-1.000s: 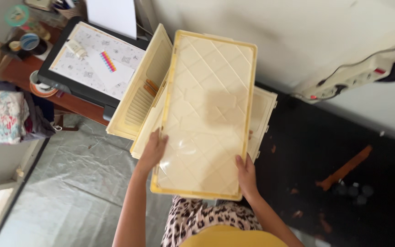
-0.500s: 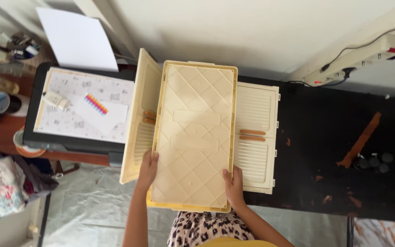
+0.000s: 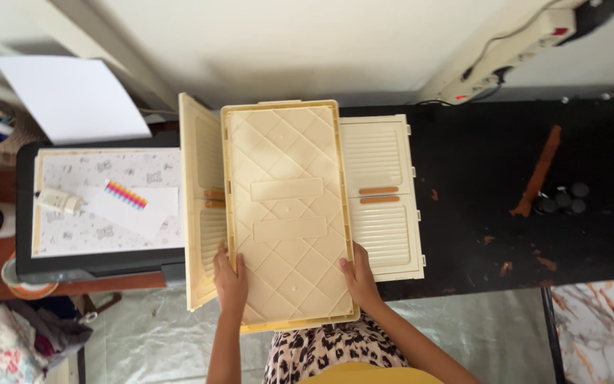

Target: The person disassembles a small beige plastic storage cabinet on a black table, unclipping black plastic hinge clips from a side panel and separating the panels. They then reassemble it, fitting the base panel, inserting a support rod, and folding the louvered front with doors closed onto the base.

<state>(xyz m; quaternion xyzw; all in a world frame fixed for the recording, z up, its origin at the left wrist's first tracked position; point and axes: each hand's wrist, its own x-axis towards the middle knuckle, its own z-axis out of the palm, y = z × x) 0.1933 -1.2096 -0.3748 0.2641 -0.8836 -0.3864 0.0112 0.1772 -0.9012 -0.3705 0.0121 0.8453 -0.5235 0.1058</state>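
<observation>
A cream plastic folding crate lies flattened in front of me, its diamond-patterned base panel facing up. My left hand grips the near left edge of that panel. Gripping the near right edge is my right hand. A slatted side flap with brown latches lies flat to the right on the black table. The left side flap is tilted up beside the panel.
Left of the crate a dark tray holds patterned paper, a white tube and a card with a rainbow strip. A white sheet lies behind. Small dark caps and a brown stick sit at right.
The view has swung so the crate now lies square and centred. The panel has come down nearly flat, and both hands stay on its near edge.
</observation>
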